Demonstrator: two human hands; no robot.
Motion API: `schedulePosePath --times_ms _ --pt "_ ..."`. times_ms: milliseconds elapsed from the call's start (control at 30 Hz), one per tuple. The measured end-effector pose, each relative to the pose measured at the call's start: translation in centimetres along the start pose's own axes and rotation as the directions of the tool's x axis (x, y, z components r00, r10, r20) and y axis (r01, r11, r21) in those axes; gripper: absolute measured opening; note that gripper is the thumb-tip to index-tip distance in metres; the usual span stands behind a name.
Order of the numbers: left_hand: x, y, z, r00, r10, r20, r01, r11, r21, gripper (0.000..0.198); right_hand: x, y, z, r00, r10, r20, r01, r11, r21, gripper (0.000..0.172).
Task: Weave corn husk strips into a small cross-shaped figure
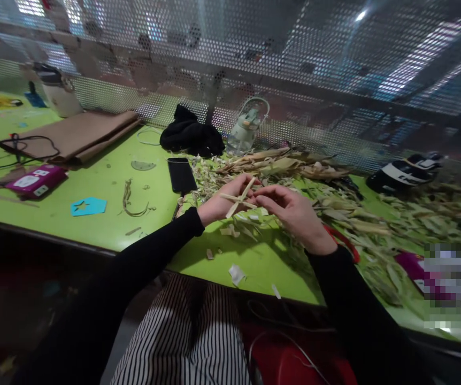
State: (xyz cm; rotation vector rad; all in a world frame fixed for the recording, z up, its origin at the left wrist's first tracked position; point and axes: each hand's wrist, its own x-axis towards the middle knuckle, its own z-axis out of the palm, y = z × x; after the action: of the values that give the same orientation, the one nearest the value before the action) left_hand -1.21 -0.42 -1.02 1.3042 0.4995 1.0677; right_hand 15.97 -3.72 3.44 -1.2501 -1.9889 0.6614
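Observation:
Pale strips crossed into an X-shaped piece [238, 201], looking like dried leaf or husk, lie between my two hands above the green table. My left hand [221, 203] supports the crossed strips from beneath and behind, its fingers partly hidden by them. From the other side, my right hand [294, 214] pinches the right end of the strips between thumb and fingers. Dry leaf scraps [210, 179] are scattered around both hands. Partly under my right wrist sits a red loop-shaped handle [345, 240], the rest of it hidden.
Left of the hands are a black phone [182, 175], a blue paper tag [88, 206] and a purple box [37, 180] with a cord. Behind stand a clear bottle [246, 128] and black cloth [190, 133]. A dark bottle [405, 174] lies right, before a perforated metal screen [314, 80].

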Motion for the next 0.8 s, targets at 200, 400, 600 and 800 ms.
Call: schedulePosePath --times_ms 200,400,600,800 --pt "0.0 -0.6 -1.0 0.993 0.094 -0.067 -0.060 0.917 0.395 0.025 1.0 2.7 0.7 0.999 0.035 -0.018 -0.033 0.995 0.095 0.036" --pt "-0.6 -0.1 -0.2 0.986 0.033 -0.163 0.005 0.975 0.224 0.022 0.4 3.1 2.8 0.984 0.120 -0.132 -0.073 0.946 0.315 0.033" --pt "-0.7 1.0 0.4 0.986 -0.058 -0.158 0.076 0.991 0.111 0.031 -0.5 3.3 2.4 0.984 0.058 -0.171 -0.010 0.964 0.267 0.027" --pt "-0.8 1.6 -0.1 0.992 -0.102 -0.079 0.118 0.962 0.245 0.026 -1.2 3.2 1.6 0.976 -0.109 -0.189 0.122 0.991 0.061 0.024"
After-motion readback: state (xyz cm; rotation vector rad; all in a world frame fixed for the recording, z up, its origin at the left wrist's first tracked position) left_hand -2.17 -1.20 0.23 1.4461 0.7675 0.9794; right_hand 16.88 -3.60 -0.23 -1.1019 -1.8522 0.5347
